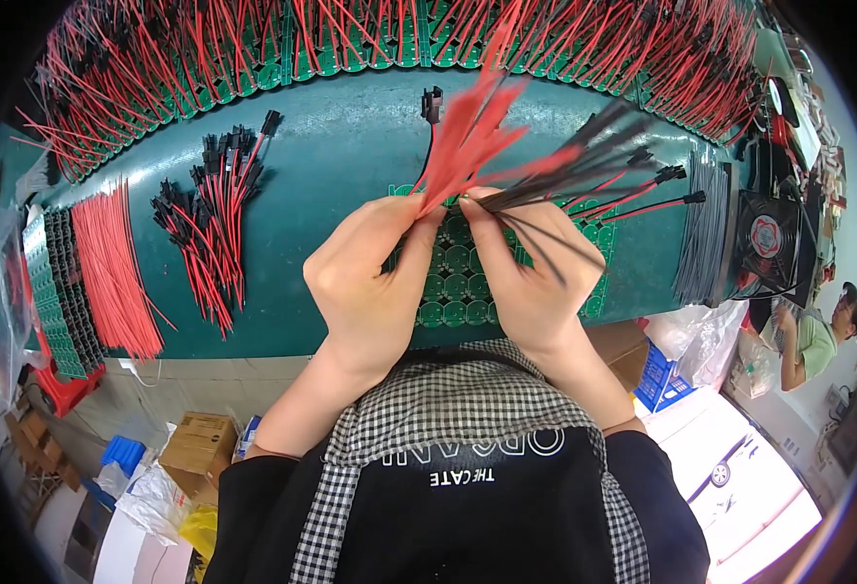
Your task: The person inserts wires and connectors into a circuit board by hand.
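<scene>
Both my hands are raised close together over a panel of green circuit boards (pixel 455 284) on the teal worktop. Pinched in my left hand (pixel 370 273) is a fanned bunch of red wires (pixel 472 131), its tips blurred by motion. My right hand (pixel 537 277) grips a bunch of black wires (pixel 589 156), which spreads out to the right, also blurred. The fingertips nearly meet, and what lies between them is too small to make out. Behind the red bunch stands a black connector (pixel 432 103) with a lead. Several connector leads (pixel 633 200) lie beyond my right hand.
A pile of black-plugged red and black leads (pixel 216 214) lies left. Beyond it are loose red wires (pixel 117 268) and stacked boards (pixel 58 292). Wired boards (pixel 350 54) line the far edge. Grey wires (pixel 706 229) and a fan (pixel 769 238) sit right; another person (pixel 818 336) is beyond.
</scene>
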{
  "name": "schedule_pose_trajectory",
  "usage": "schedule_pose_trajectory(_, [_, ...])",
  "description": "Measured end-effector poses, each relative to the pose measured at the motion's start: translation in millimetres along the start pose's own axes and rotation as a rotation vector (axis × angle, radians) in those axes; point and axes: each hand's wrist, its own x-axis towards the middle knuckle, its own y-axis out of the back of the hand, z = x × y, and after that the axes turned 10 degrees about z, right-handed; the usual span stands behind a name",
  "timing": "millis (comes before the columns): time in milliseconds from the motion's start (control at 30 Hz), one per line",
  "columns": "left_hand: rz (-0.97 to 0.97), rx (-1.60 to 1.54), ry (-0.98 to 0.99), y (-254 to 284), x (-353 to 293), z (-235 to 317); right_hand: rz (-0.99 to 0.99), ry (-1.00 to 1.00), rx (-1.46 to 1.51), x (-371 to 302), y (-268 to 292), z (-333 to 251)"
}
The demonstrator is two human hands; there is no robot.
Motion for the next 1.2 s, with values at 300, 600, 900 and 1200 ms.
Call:
schedule_pose_trajectory(300, [-0.024,0.043,-0.02,-3.4,2.8,6.3,-0.129,-0.145,-0.039,9.5,2.4,-13.1])
schedule_pose_trajectory(600, [0.029,-0.17,0.266,-4.2,-3.7,3.9,-0.048,-0.105,0.025,5.3,10.1,-1.7])
schedule_pose_trajectory(900, [0.008,-0.148,0.208,-10.3,-5.4,6.2,0.01,-0.105,0.018,2.2,12.0,5.3])
schedule_pose_trajectory(1200, [0.002,-0.009,0.05,-11.0,-3.0,6.9,0.025,-0.084,0.02,0.6,8.5,7.9])
